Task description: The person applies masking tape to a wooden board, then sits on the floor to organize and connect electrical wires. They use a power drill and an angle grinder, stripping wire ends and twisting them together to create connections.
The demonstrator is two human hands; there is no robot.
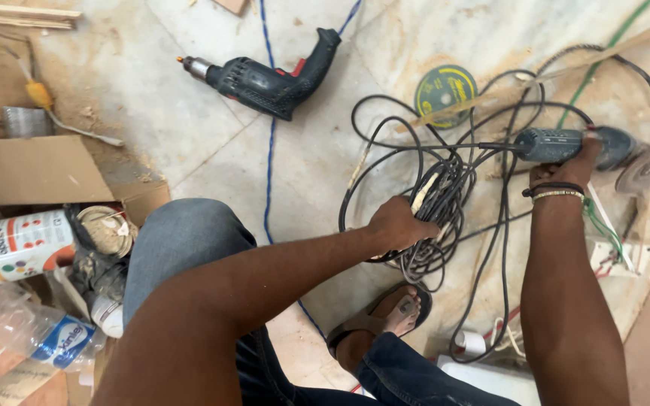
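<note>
Gripping grinder, coiled cable.

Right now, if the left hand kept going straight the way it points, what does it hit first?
The left hand grips the coiled black cable and points up and right. Past those loops, the yellow-green cutting disc on the floor looks like the next thing, though depth is unclear from one view.
</note>
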